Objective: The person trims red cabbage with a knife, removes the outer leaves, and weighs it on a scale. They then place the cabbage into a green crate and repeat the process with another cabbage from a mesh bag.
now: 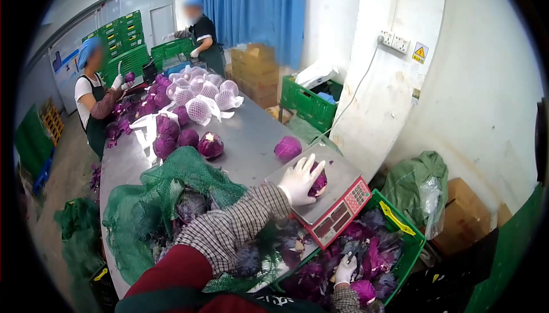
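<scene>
My left hand (300, 180), in a white glove, reaches across the table with its fingers curved over a red cabbage (318, 182). That cabbage rests on the metal pan of a red-framed weighing scale (343, 213). Lower right, my gloved right hand (345, 268) is closed over a green crate (413, 243) that holds purple cabbage leaves (374, 253). Something small and dark shows at its fingers, too small to name. Close to my right wrist lies a rounder purple cabbage piece (363, 291). Another red cabbage (287, 149) sits on the table just beyond the scale.
A green mesh sack (171, 184) with cabbages lies under my left forearm. Several loose and net-wrapped cabbages (199, 110) cover the far table. Two co-workers (94, 92) (203, 35) stand there. Right of the table are a wall, cartons (466, 213) and a green bag (420, 184).
</scene>
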Available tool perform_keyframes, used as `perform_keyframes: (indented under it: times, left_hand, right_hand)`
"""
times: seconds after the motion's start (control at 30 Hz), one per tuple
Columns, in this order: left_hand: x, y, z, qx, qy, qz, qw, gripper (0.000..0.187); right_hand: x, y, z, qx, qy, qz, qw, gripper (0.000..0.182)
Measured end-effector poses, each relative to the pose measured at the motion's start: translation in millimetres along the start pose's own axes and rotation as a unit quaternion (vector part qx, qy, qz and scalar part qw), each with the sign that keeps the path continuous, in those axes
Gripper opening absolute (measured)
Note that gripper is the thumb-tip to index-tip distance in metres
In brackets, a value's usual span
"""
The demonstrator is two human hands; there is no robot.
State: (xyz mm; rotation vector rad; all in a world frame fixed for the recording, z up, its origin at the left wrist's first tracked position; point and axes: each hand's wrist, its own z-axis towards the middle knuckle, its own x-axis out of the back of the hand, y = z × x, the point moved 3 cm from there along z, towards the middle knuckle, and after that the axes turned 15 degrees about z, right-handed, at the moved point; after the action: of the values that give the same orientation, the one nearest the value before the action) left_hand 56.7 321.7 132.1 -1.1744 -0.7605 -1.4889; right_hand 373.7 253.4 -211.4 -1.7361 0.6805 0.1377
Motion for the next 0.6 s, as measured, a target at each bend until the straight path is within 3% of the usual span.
perform_keyframes:
  times: [0.03,0.07,0.1,0.2,0.27,0.33,0.37,0.43,0.47,0.5,0.53,0.6]
  left_hand:
    - [3,-5,3,0.000,0.022,-0.011,1.000,0.100]
    - [18,-12,6,-0.010,-0.028,0.017,0.999,0.102]
    - [24,-22,9,-0.016,-0.022,0.021,0.999,0.102]
    - [39,-45,14,-0.032,0.024,0.019,0.999,0.104]
    - [51,-52,12,-0.040,0.023,0.028,0.999,0.103]
    - [48,-56,12,-0.055,0.030,0.025,0.998,0.105]
    - [48,-57,12,-0.061,0.035,0.021,0.997,0.105]
    - [50,-55,13,-0.073,0.039,0.007,0.997,0.107]
    - [49,-53,14,-0.078,0.041,0.002,0.996,0.107]
    - [49,-51,14,-0.084,0.035,0.000,0.996,0.108]
    - [48,-47,15,-0.089,0.032,0.000,0.995,0.109]
    - [42,-40,16,-0.116,0.028,-0.004,0.993,0.111]
  right_hand:
    - [-5,-7,-14,-0.045,-0.001,0.072,0.996,0.017]
    - [-5,-5,-17,-0.048,0.001,0.077,0.996,0.017]
    - [-4,-3,-20,-0.050,0.003,0.082,0.995,0.017]
    - [6,17,-5,0.126,-0.033,-0.051,0.990,0.018]
    - [31,47,21,0.104,-0.049,0.065,0.991,0.019]
    - [62,82,37,-0.085,-0.032,0.358,0.929,0.021]
    - [55,69,25,-0.047,-0.025,0.072,0.996,0.031]
    - [29,38,6,-0.054,-0.016,-0.128,0.990,0.046]
    - [43,49,13,-0.025,-0.008,-0.143,0.989,0.047]
    - [53,63,20,0.006,-0.033,-0.075,0.997,0.048]
    - [81,95,39,0.017,-0.087,0.084,0.992,0.049]
    - [107,127,60,-0.019,-0.175,0.319,0.931,0.047]
